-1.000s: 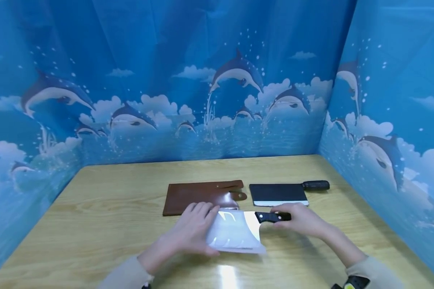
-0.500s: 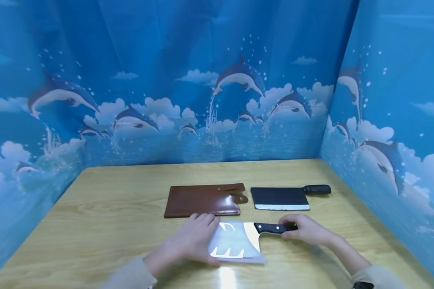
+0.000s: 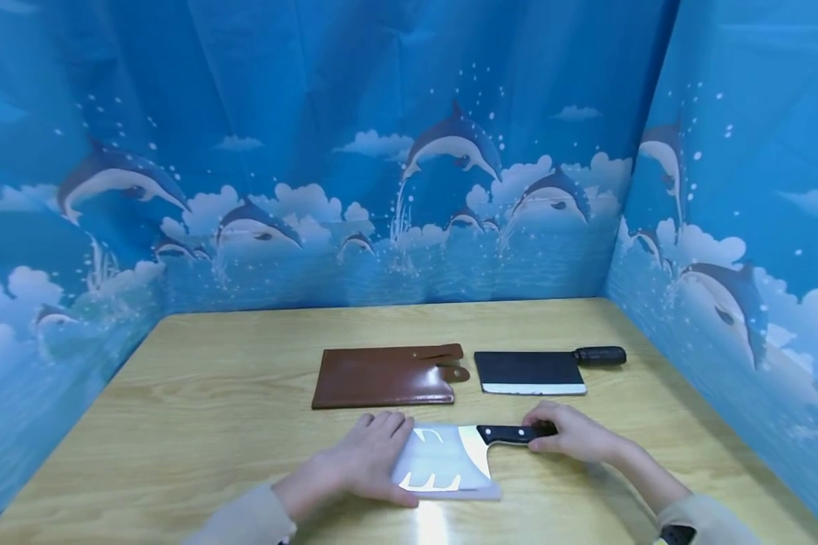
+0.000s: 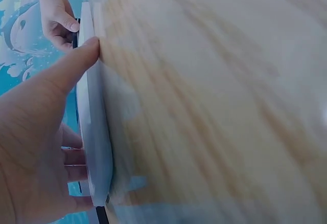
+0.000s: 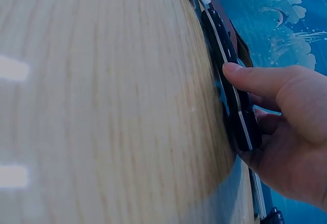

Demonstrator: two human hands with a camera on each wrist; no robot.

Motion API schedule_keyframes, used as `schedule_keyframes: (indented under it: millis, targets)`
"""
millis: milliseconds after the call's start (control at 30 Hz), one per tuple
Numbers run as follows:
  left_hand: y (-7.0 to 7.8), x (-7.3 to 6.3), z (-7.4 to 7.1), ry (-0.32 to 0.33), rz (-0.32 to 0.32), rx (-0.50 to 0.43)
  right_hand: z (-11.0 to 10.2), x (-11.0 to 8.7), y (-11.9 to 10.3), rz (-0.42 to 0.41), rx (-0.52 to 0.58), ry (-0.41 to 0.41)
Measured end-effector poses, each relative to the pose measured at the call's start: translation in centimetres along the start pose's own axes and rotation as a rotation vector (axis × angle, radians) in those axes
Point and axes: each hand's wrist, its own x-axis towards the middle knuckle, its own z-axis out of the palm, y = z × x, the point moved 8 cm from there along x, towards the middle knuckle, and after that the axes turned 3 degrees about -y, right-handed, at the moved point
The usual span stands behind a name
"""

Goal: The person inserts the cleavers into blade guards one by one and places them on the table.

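Note:
A cleaver (image 3: pixel 443 458) with a pale, glossy blade and a black riveted handle lies low over the near middle of the table. My left hand (image 3: pixel 375 460) grips the blade's left end, thumb on the near edge and fingers at the far edge. In the left wrist view the blade (image 4: pixel 94 116) appears edge-on between that thumb and the fingers. My right hand (image 3: pixel 572 431) pinches the end of the handle (image 5: pixel 230 75) between thumb and fingers. The blade's left end is hidden under my left hand.
Behind the cleaver lies a brown leather sheath (image 3: pixel 375 378) with two straps. To its right rests a second cleaver (image 3: pixel 528 369), dark-bladed with a black handle. A blue dolphin-print curtain (image 3: pixel 313 250) borders the wooden table (image 3: pixel 211 393) at the back and sides.
Both hands have brought the cleaver toward the table's front and down, away from the leather sheath. In the last half second it has hardly moved.

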Motion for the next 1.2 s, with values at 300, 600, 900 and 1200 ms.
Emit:
schedule_keyframes:
  millis: [300, 600, 900, 1200]
  targets:
    - [-1.0, -0.3, 0.0, 0.014, 0.000, -0.088, -0.3, 0.0, 0.6, 0.035, 0.103, 0.015]
    - [-5.3, -0.3, -2.4, 0.185, -0.058, -0.090, -4.1, -1.6, 2.6, 0.029, 0.101, 0.235]
    - [-10.6, 0.3, -3.2, 0.205, -0.179, -0.115, -8.7, -3.3, 5.1, 0.025, -0.015, 0.474]
    - [-13.7, 2.2, -2.5, 0.068, -0.282, -0.192, -12.3, -3.7, 8.8, 0.231, -0.024, 0.481]
